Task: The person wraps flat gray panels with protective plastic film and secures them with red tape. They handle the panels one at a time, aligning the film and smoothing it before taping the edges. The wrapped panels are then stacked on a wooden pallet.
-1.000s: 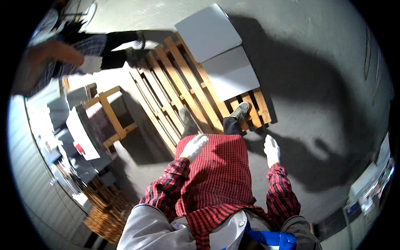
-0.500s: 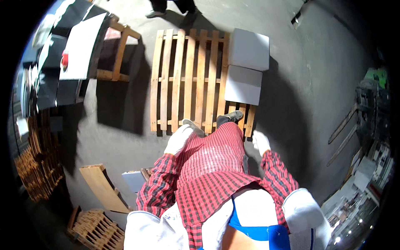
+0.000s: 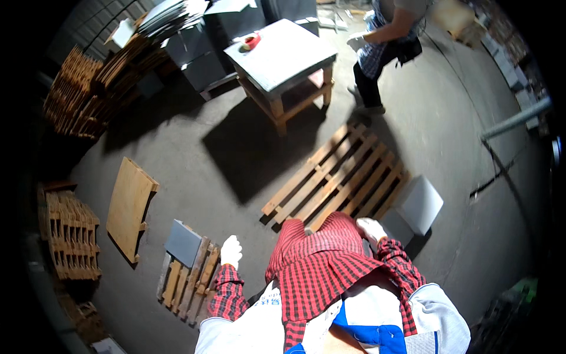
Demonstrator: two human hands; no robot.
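My left hand (image 3: pixel 232 252), in a white glove, hangs beside a small wooden pallet (image 3: pixel 190 289) that has a grey box (image 3: pixel 183 242) on it. Its fingers look loosely stretched, with nothing seen in them. At the right side of the checked apron (image 3: pixel 321 256), my right hand (image 3: pixel 370 229) wears a white glove too; its fingers are curled and no object shows in them. Just ahead lies a large slatted pallet (image 3: pixel 339 177). Near my right hand, two whitish boxes, a far box (image 3: pixel 420 203) and a near box (image 3: pixel 396 227), sit along its right side.
A wooden-legged table (image 3: pixel 289 53) with a red tape roll (image 3: pixel 252 41) stands ahead. To its right is another person (image 3: pixel 386 44). A wooden panel (image 3: pixel 130 209) lies at left, near stacked pallets (image 3: pixel 71 236). At far right runs a grey pole (image 3: pixel 519 120).
My view has turned left, bringing the table and the small pallet further into sight. My left hand has swung away from the apron; the right is now closer to it.
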